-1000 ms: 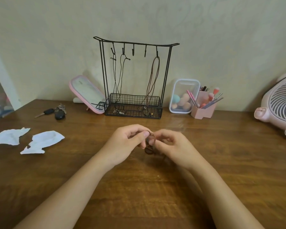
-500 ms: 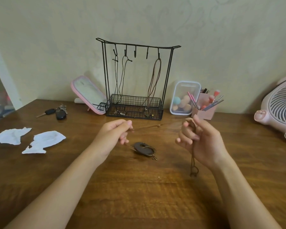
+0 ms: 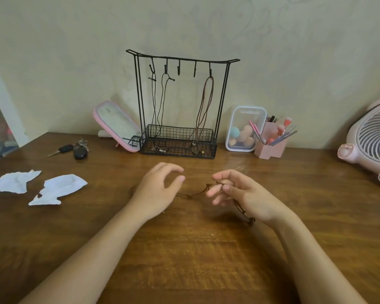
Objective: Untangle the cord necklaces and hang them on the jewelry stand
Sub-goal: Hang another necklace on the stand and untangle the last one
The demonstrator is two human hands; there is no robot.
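Pulling hard on the brown cord necklace (image 3: 192,195) could have cinched any knot left in it. It was thin, limp and dark, slung low over the table (image 3: 184,249) between your hands. Your right hand (image 3: 244,194) pinched one stretch, with a tail dangling beneath. Your left hand (image 3: 158,189) hovered loosely spread, gripping nothing visible. The jewelry stand (image 3: 178,148) stood behind, its two middle hooks free.

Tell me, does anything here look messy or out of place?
Two crumpled white paper scraps lie on the left of the table, like litter. A brown cord necklace trails slack across the wood, pinched in the right hand, not yet on the jewelry stand. Nothing looks spilled or broken.
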